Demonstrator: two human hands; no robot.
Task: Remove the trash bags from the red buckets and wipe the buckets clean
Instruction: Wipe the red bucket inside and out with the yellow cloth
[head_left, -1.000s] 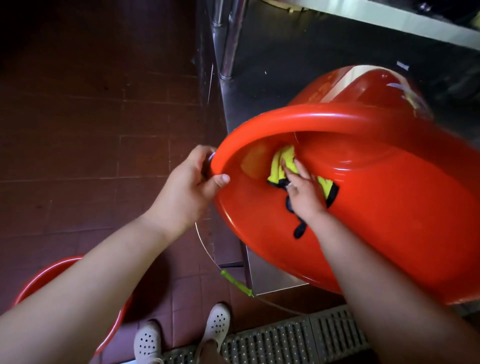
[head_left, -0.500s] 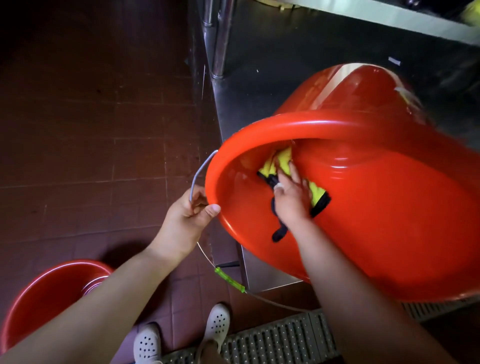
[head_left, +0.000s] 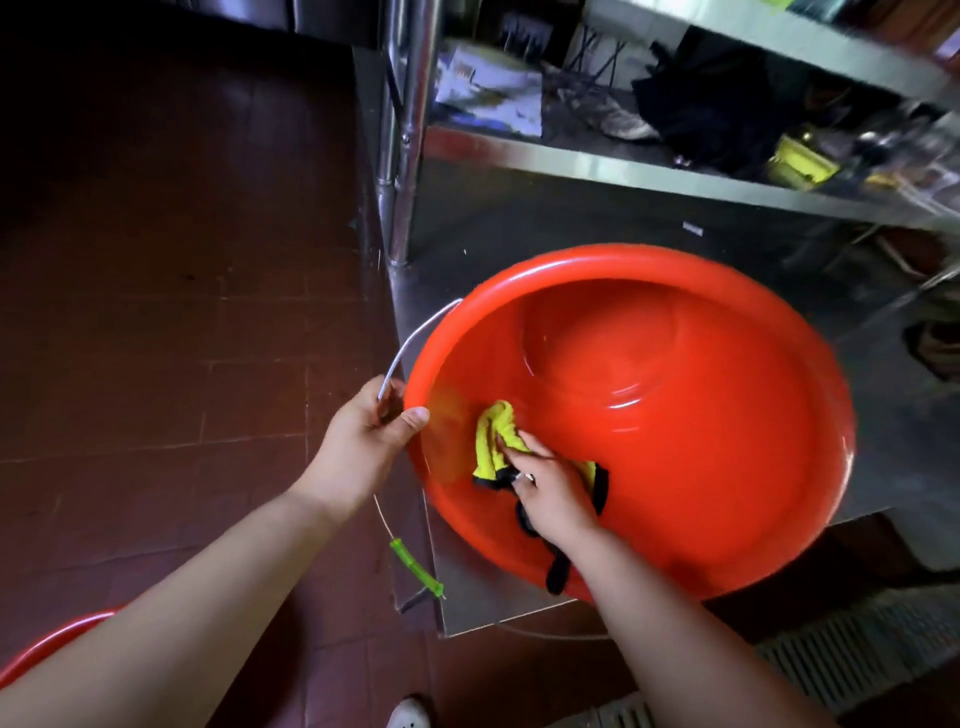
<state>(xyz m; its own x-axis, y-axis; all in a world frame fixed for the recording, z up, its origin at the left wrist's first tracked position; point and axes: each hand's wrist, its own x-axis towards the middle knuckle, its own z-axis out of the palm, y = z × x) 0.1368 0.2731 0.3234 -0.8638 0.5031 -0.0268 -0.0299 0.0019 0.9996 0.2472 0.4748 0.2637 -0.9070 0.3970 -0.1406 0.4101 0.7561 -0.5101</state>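
A large red bucket (head_left: 701, 467) lies tilted toward me on a low steel shelf (head_left: 483, 608), its inside in full view. My left hand (head_left: 369, 441) grips the bucket's left rim, thumb on top, fingers by the wire handle (head_left: 410, 343). My right hand (head_left: 550, 488) presses a yellow cloth with black edging (head_left: 493, 441) against the inner wall near the left rim, fingers stretched over it. No trash bag shows in this bucket. A second red bucket (head_left: 47, 644) peeks in at the bottom left on the floor.
A steel rack stands behind, its leg (head_left: 410, 130) left of the bucket and a cluttered shelf (head_left: 623, 171) above. Dark red floor tiles (head_left: 156, 312) spread to the left. A floor drain grate (head_left: 857, 660) runs at the bottom right. A green handle grip (head_left: 415, 564) hangs below.
The bucket has tipped so its opening faces me more fully. My right hand slid the cloth lower and toward the left rim. My left hand moved from the handle to the rim.
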